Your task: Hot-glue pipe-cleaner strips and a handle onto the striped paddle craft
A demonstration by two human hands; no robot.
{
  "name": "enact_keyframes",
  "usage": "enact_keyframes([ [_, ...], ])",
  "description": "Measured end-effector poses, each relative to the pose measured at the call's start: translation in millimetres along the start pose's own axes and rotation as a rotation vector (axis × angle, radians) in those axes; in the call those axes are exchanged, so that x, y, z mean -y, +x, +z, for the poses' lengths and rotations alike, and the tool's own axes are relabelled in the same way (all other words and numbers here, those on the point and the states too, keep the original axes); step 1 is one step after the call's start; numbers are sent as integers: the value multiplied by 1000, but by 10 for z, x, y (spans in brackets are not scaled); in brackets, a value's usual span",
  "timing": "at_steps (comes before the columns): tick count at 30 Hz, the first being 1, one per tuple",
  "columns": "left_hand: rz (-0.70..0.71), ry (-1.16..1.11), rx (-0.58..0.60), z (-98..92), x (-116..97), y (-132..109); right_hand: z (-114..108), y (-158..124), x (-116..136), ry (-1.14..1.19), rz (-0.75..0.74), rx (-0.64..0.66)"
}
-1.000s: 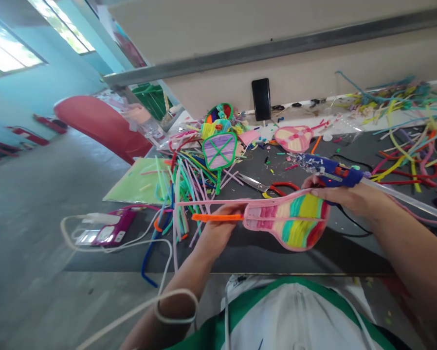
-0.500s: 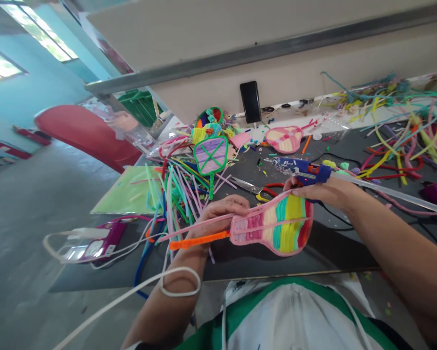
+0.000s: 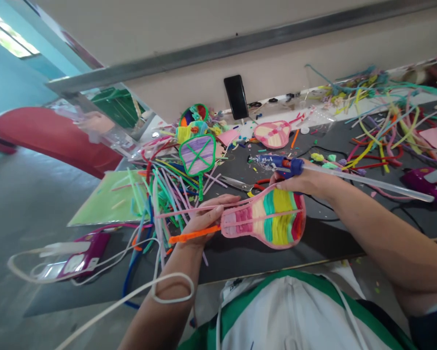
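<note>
A striped, pear-shaped pipe-cleaner craft with a pink outline lies over the near part of the desk. My left hand is closed on its narrow end, thumb on top. From that end an orange pipe cleaner and a long pink strand stick out leftward. In my right hand is a blue glue gun, its nozzle pointing left and a clear glue stick trailing from its back. The same hand's fingers also touch the craft's upper edge. Some right fingers are hidden behind the craft.
Scissors lie just beyond the craft. Loose pipe cleaners are heaped at left, near a green-framed purple piece. A black phone leans on the partition. A white cable crosses my left forearm. More strands tangle at right.
The whole view has shifted a little, so the scene appears further left. Both hands keep their hold; my left thumb now shows on top of the craft's narrow end.
</note>
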State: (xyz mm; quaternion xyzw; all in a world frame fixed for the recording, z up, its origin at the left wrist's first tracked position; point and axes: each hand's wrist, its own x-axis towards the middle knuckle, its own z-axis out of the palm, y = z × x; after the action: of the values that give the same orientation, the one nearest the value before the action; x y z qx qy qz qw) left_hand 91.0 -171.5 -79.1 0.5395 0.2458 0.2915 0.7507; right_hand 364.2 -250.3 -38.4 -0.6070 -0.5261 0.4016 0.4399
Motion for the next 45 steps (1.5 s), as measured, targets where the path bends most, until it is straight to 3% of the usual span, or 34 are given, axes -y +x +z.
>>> enact_keyframes([
  [4,-142,-25,62,21,-45,-44,-11,24,-56,11,13,26],
  [12,-137,3,69,28,-62,-87,3,14,-43,81,91,72],
  [15,-66,96,27,20,-31,-73,18,23,-31,77,101,76],
  [19,131,198,-46,-3,18,-37,32,51,-73,79,91,88],
  [22,172,186,-46,-2,42,-19,43,68,-105,27,94,72],
  [30,60,106,-50,41,16,-80,65,60,-145,-16,102,48],
  [34,-48,-6,7,94,-4,-107,70,19,-113,12,96,36],
  [37,-51,-64,47,151,-10,-89,79,-10,-60,9,103,8],
  [45,-193,17,60,226,-43,-79,65,-13,-124,-29,58,32],
])
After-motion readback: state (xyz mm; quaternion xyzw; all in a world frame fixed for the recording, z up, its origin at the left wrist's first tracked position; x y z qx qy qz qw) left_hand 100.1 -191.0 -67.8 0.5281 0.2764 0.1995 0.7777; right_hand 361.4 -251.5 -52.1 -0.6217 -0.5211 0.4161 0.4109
